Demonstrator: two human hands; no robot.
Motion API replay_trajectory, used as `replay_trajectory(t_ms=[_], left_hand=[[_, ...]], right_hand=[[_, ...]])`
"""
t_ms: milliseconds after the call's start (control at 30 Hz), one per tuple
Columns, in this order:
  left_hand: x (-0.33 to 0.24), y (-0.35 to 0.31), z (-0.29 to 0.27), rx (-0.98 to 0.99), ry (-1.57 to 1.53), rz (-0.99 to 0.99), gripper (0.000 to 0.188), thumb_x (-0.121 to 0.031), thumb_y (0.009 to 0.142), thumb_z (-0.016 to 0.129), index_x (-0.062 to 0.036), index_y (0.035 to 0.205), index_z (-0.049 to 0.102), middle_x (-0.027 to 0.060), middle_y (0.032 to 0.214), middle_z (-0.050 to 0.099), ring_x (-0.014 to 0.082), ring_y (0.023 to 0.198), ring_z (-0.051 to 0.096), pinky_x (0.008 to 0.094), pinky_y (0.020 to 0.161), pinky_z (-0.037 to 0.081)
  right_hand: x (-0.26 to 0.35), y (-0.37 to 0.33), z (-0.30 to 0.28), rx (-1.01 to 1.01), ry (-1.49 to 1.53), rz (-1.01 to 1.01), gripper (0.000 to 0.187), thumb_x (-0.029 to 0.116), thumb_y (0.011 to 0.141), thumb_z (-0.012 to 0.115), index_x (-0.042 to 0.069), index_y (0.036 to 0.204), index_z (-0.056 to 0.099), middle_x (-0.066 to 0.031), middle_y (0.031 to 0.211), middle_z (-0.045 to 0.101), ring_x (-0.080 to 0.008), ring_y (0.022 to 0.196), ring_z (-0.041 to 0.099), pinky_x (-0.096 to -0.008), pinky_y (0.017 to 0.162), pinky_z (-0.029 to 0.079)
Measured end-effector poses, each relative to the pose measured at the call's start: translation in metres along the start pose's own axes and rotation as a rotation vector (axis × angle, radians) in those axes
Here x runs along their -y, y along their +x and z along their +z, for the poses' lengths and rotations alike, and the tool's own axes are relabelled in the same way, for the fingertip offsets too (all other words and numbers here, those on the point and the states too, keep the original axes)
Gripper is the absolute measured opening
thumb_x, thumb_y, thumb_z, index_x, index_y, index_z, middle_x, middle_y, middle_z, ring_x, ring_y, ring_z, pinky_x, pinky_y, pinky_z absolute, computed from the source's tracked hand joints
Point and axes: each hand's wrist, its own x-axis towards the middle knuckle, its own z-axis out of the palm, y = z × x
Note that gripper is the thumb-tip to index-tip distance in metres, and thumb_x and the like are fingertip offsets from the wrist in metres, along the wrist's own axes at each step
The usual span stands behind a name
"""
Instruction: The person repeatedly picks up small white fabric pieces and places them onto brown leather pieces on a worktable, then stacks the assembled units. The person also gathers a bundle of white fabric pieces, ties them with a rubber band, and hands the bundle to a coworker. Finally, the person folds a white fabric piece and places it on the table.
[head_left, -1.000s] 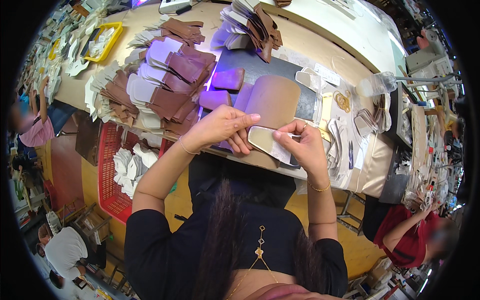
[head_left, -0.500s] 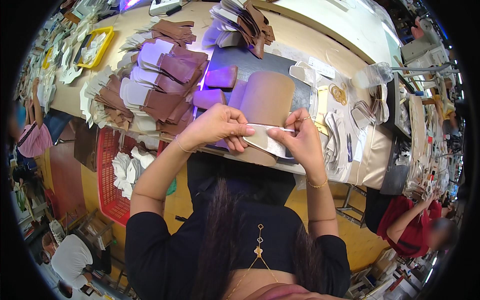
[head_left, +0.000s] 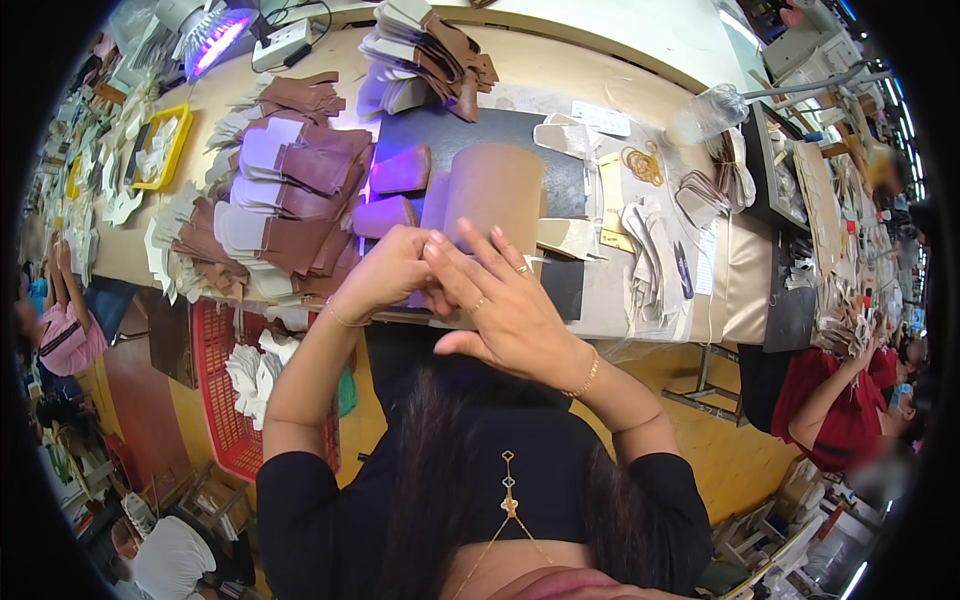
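Note:
A tan curved block [head_left: 497, 185], rounded like a half cylinder, stands at the front of the dark work mat [head_left: 450, 125]. My left hand [head_left: 392, 272] is at its near left edge, fingers curled; whatever they grip is hidden behind my right hand. Over the block's near side lies my right hand [head_left: 520, 315], fingers stretched and apart, its fingertips beside my left knuckles. The pale strip once between my hands is mostly covered. Two brown padded pieces [head_left: 401, 170] rest left of the block. Right of it lies a pale cut piece [head_left: 568, 238].
Stacks of brown and white cut pieces [head_left: 300, 160] fill the table's left side. A lamp [head_left: 215, 40], yellow tray [head_left: 163, 148], plastic bottle [head_left: 705, 115], rubber bands [head_left: 642, 163] and snips [head_left: 683, 270] surround the work. A red basket [head_left: 225, 400] stands below; co-workers sit at both sides.
My right hand has left its pinch on the pale strip and swung left across the block, fingers now spread. My left hand has shifted left, and the whole view has moved slightly.

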Motion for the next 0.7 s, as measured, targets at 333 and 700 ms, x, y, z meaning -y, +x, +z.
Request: replay_trajectory(t_ms=[333, 700], left_hand=[[-0.007, -0.002, 0.0, -0.013, 0.114, -0.116, 0.026, -0.024, 0.09, 0.074, -0.0004, 0.087, 0.064, 0.0028, 0.058, 0.062, 0.0065, 0.043, 0.056, 0.02, 0.038, 0.04], [-0.008, -0.008, 0.006, -0.241, 0.208, 0.143, 0.018, -0.018, 0.091, 0.07, -0.0012, 0.097, 0.07, -0.0002, 0.061, 0.059, 0.0031, 0.045, 0.049, 0.0193, 0.04, 0.034]], right_hand=[[-0.028, -0.055, 0.033, -0.248, 0.547, 0.271, 0.097, 0.07, 0.094, 0.031, 0.007, 0.157, -0.007, -0.0217, 0.163, 0.005, -0.0338, 0.152, 0.0, -0.0449, 0.121, 0.005], [-0.064, -0.056, -0.065, -0.31, 0.749, 0.65, 0.026, 0.014, 0.092, 0.069, -0.002, 0.112, 0.068, -0.005, 0.098, 0.071, -0.01, 0.088, 0.062, -0.0254, 0.081, 0.05]])
